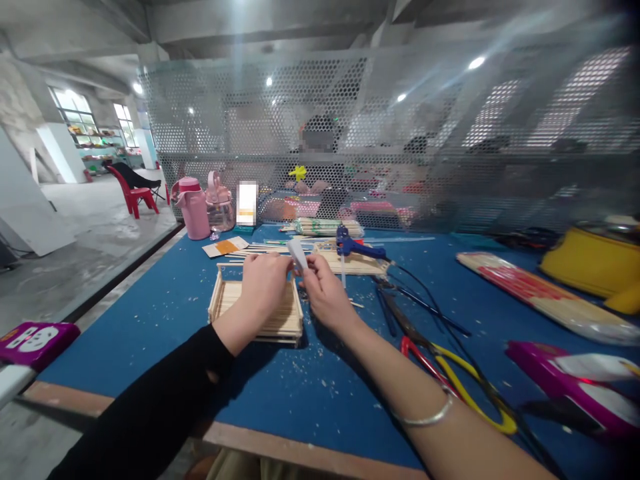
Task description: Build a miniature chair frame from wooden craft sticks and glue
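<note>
A small open frame of thin wooden sticks [257,319], with a slatted floor and low rails, lies on the blue table. Over its far right part, my left hand [266,281] is closed with the fingers curled inward; what they grip is hidden behind the hand. Just right of the frame, my right hand [327,293] pinches a flat, pale grey-white piece [297,255] that tilts up between the two hands. The piece's kind does not show. Behind my right hand, a blue hot glue gun [357,245] rests across a panel of wooden sticks [373,265].
Pliers with red and yellow handles [450,373] and a black cable lie on the right. Beyond are packaged sticks [545,297], a yellow container [595,257] and a purple power strip [585,387]. A pink flask [194,210] stands back left, before a perforated metal screen [225,120].
</note>
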`<move>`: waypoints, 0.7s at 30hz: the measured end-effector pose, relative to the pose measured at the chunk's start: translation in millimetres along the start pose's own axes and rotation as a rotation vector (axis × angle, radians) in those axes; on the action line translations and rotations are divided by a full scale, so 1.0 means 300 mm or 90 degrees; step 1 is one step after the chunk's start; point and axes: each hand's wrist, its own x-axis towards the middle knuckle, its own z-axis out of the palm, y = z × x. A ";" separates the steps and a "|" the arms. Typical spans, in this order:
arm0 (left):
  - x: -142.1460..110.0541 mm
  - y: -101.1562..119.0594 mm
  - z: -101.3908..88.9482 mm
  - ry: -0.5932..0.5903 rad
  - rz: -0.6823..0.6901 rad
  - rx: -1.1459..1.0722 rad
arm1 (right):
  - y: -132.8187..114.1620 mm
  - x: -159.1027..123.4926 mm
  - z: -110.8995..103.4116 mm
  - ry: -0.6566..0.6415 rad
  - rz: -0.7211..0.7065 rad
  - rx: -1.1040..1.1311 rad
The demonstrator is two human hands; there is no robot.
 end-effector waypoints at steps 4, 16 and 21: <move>-0.002 -0.003 0.007 0.006 -0.009 -0.023 | -0.012 -0.003 0.014 0.012 0.025 0.031; -0.003 0.005 0.020 0.018 -0.024 -0.030 | -0.016 0.000 0.023 0.029 0.115 0.158; -0.004 0.005 0.016 0.015 -0.031 -0.023 | -0.023 0.003 0.029 0.032 0.124 0.187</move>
